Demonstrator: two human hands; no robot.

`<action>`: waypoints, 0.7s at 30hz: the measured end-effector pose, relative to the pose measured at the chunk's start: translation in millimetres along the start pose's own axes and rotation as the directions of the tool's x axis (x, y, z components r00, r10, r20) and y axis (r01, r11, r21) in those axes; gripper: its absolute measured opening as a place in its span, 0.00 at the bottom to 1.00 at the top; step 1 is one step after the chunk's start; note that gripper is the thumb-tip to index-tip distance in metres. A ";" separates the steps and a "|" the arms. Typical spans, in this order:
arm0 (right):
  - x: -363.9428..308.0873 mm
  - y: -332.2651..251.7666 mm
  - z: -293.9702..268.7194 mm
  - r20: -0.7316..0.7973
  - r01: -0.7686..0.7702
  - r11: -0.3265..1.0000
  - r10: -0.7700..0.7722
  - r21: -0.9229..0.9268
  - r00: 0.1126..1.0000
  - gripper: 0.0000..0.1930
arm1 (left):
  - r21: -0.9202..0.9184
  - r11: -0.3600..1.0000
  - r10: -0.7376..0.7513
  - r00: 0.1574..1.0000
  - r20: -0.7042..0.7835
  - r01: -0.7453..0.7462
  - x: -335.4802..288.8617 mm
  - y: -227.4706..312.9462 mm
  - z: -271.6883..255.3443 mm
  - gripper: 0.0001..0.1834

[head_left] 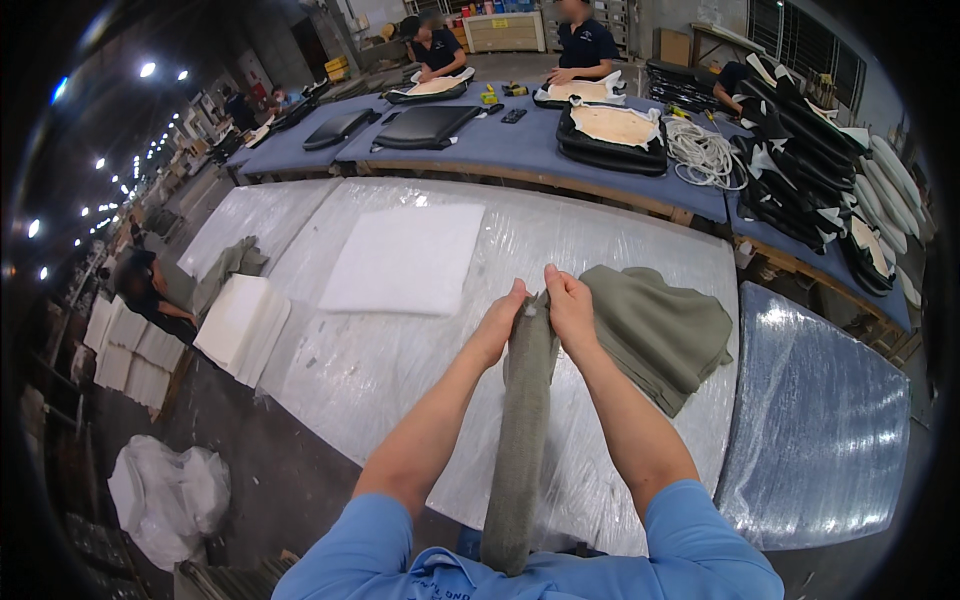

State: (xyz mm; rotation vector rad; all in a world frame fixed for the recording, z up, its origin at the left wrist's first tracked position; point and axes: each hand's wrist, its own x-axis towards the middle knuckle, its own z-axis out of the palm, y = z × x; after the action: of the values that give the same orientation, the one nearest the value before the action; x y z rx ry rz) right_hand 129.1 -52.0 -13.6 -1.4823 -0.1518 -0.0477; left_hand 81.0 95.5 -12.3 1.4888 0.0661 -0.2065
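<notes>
Both my arms reach forward over the plastic-wrapped table [330, 370]. My left hand [500, 318] and my right hand [570, 308] grip the top end of a green fabric cover [522, 440], one on each side, thumbs up. The cover hangs as a long narrow strip back toward my chest. A bit of white shows at its top between my hands. Right of my right hand lies a loose pile of green fabric [655, 330]. Beyond my left hand, a square white padding sheet [405, 258] lies flat on the table.
A stack of white foam pads [243, 325] stands at the table's left edge, where a person [150, 290] bends. Across a blue-topped bench [520, 150], other people handle black seat cushions [612, 135]; white rope [703, 155] lies there. A plastic-wrapped blue panel [815, 420] is at right.
</notes>
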 end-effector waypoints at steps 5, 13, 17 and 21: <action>11.0 -17.4 6.5 -0.057 -0.002 0.967 -0.013 -0.257 0.998 0.30 | 0.094 0.995 -0.037 0.999 -0.020 0.038 -15.6 6.5 17.7 0.40; 24.4 -9.7 12.4 -0.095 0.050 0.864 -0.112 -0.502 0.989 0.24 | 0.189 0.982 -0.019 0.999 -0.041 0.027 -22.2 9.6 28.3 0.36; 28.5 -5.9 18.7 -0.069 0.042 0.817 -0.100 -0.575 0.993 0.20 | 0.139 0.990 -0.015 0.995 -0.098 0.028 -23.8 5.6 26.8 0.35; 20.5 -6.4 39.8 -0.047 0.037 0.847 -0.073 -0.530 0.996 0.18 | 0.088 0.995 -0.036 0.986 -0.162 0.050 -36.2 5.8 13.2 0.34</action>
State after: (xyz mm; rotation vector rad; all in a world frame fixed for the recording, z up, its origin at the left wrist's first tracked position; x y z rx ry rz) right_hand 145.8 -11.8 -1.4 -2.0297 -0.1330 -0.1985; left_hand 45.5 86.3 0.7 1.5944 0.2213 -0.1251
